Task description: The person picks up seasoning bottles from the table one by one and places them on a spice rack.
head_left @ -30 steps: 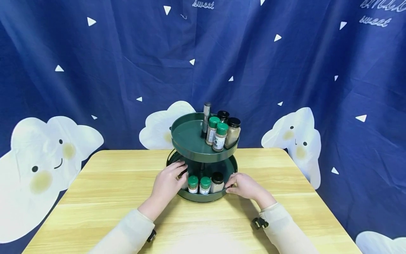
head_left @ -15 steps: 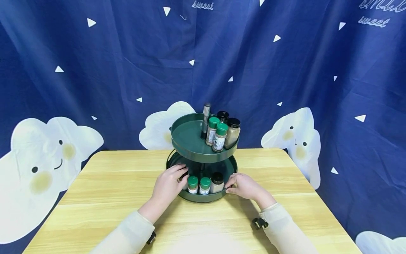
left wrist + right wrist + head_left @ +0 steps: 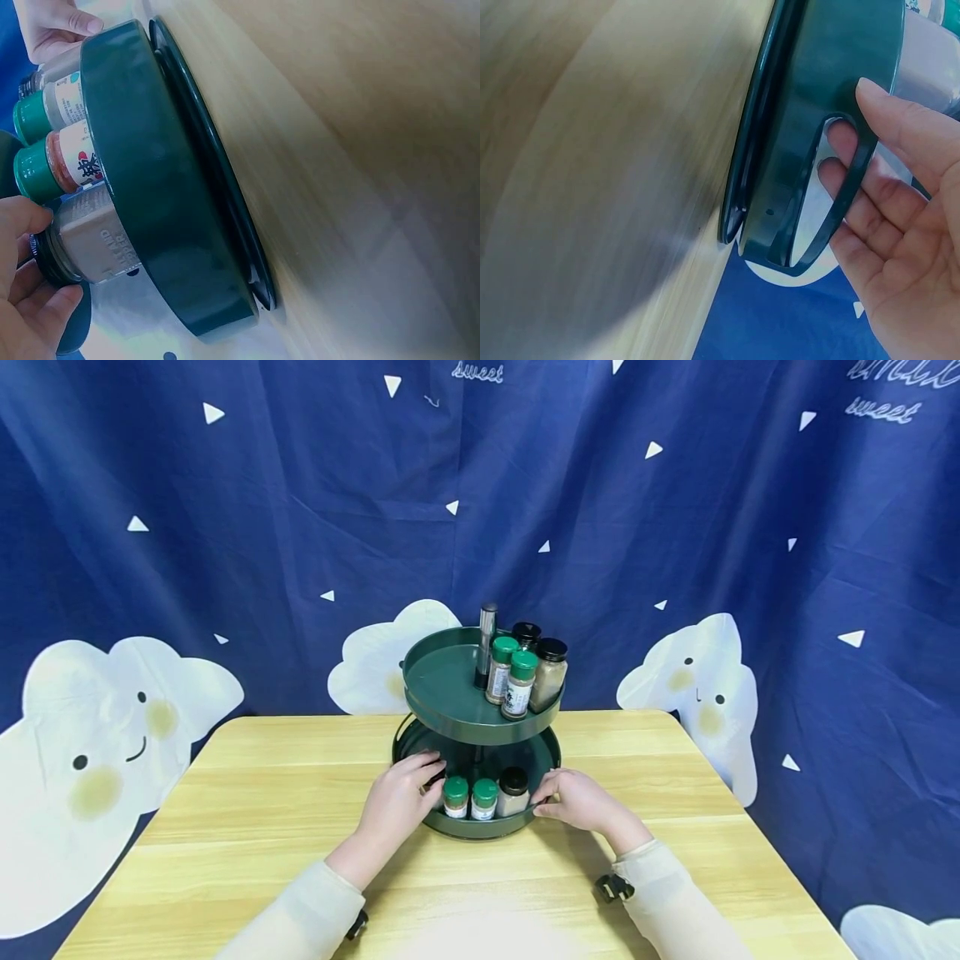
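Observation:
A dark green two-tier round spice rack [image 3: 480,828] stands on the table. At the left of its lower tier, my left hand [image 3: 397,797] holds a square-sided glass spice jar [image 3: 97,232] by its black lid, fingers and thumb around it. In the left wrist view the jar stands inside the tier's wall. Beside it are two green-capped shakers [image 3: 455,797] and another black-lidded jar [image 3: 513,792]. My right hand [image 3: 581,797] grips the lower tier's right rim at the cut-out handle [image 3: 853,180]; its thumb lies on the outer wall and fingertips show through the slot.
The upper tier [image 3: 450,693] overhangs the lower one, with a metal post [image 3: 487,647] at its centre. Green-capped shakers [image 3: 517,689] and black-lidded jars [image 3: 550,677] stand on its right side. A blue curtain [image 3: 480,485] hangs behind the wooden table [image 3: 300,785].
My left hand has lowered slightly with the black-lidded jar, which sits a little lower on the lower tier. The right hand has stayed at the rim.

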Available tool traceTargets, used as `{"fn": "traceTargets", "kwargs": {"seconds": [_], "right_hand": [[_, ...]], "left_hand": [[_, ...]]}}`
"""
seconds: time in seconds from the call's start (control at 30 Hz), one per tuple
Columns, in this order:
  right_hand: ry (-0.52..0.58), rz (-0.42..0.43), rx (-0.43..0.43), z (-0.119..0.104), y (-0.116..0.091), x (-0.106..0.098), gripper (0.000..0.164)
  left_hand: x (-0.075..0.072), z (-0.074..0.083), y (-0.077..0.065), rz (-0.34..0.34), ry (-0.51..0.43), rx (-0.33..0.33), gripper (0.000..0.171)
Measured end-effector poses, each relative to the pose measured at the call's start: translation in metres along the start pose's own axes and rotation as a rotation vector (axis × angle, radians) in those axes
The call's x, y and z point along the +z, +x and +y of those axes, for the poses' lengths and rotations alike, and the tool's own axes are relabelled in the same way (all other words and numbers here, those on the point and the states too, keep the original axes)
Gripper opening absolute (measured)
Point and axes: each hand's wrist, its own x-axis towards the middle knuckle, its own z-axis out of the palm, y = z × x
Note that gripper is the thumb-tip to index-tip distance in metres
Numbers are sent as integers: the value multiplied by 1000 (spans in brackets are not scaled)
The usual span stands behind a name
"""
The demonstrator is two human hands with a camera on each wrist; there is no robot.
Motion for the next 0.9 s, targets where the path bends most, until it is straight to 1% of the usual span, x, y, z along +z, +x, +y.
{"fn": "traceTargets", "kwargs": {"seconds": [0.2,0.53,0.9], "right_hand": [[9,-2,5,0,0,0,7],[-2,-4,-3,-1,0,-1,7],[17,4,-8,0,0,0,8]], "left_hand": [[-1,0,0,-20,-3,5,23],[-3,-2,-1,-67,-22,-17,26],[-3,-4,-2,-77,-21,-17,26]]}}
